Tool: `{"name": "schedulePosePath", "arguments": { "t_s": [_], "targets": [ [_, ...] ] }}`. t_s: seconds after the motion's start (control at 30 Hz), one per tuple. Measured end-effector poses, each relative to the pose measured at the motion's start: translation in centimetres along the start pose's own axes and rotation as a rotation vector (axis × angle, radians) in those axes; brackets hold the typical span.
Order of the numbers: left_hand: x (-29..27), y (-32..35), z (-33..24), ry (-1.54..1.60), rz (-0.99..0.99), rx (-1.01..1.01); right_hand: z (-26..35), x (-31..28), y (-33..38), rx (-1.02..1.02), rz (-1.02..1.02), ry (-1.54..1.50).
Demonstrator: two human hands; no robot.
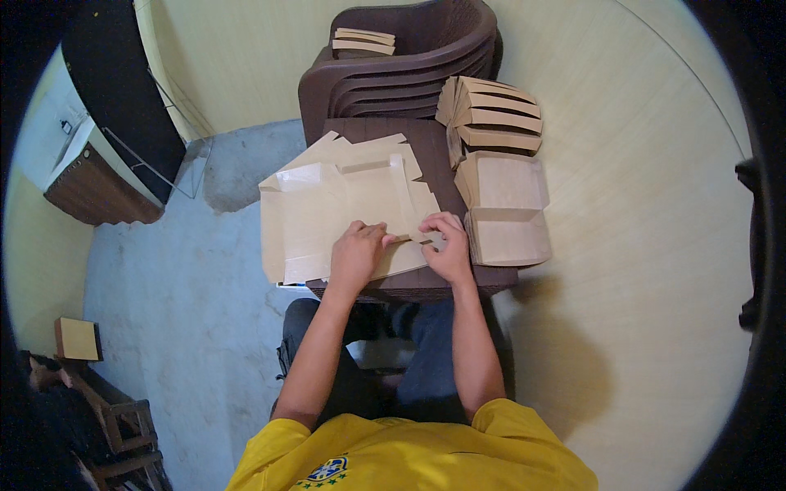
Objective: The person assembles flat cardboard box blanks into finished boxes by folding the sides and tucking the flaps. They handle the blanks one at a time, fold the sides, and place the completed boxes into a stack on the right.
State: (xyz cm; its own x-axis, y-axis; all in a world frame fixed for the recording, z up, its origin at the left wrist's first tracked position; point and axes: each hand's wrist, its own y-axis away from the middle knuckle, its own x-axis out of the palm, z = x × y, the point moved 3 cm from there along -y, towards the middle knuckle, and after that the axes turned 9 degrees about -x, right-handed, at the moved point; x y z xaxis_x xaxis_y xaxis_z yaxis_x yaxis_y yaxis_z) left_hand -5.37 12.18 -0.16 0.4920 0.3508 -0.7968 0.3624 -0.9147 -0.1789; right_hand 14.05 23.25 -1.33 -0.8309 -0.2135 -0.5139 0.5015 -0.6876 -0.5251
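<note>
A tan cardboard box blank (365, 196), partly folded, lies on top of several flat blanks on a dark brown table (427, 155). Two of its sides stand up a little, and its left side carries a glossy strip. My left hand (357, 257) is closed at the near edge, with thumb and fingers gripping a narrow flap there. Close by, my right hand (447, 247) pinches the same blank at its near right corner. The fingertips of both hands nearly meet around the fold. Exactly how the flap sits between them is too small to tell.
An open cardboard box (509, 236) rests at the table's right side, with a stack of folded boxes (501, 114) beyond it. Stacked brown plastic chairs (393, 82) stand behind, bearing more cardboard pieces (363, 41). A wall (639, 245) runs along the right.
</note>
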Motion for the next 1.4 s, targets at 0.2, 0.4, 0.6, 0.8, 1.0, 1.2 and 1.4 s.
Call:
{"name": "schedulePosePath", "arguments": {
  "t_s": [0.2,0.4,0.6,0.8,1.0,1.2,1.4],
  "targets": [
    [-1.8,-2.7,-1.1,-0.087,0.060,-0.020,1.0,0.3,-0.5,-0.073,0.038,0.082],
    [-1.4,-5.5,0.5,-0.041,0.128,-0.131,1.8,0.7,-0.9,-0.006,0.052,0.160],
    [-1.9,-5.5,2.6,0.084,0.043,-0.021,2.7,1.9,-1.2,0.117,0.100,0.363],
    [-1.4,-4.9,4.7,0.241,0.137,0.058,1.5,2.0,-1.7,0.134,0.102,0.298],
    [-2.2,-4.4,3.7,0.058,0.065,0.022,2.9,2.2,-2.0,0.271,0.174,0.422],
    [-3.1,-4.3,5.0,0.057,0.137,0.086,2.6,2.0,-2.2,0.278,0.164,0.372],
    [-3.3,-4.1,6.1,0.132,0.182,0.113,1.0,2.2,-2.1,0.290,0.187,0.297]
  ]
}}
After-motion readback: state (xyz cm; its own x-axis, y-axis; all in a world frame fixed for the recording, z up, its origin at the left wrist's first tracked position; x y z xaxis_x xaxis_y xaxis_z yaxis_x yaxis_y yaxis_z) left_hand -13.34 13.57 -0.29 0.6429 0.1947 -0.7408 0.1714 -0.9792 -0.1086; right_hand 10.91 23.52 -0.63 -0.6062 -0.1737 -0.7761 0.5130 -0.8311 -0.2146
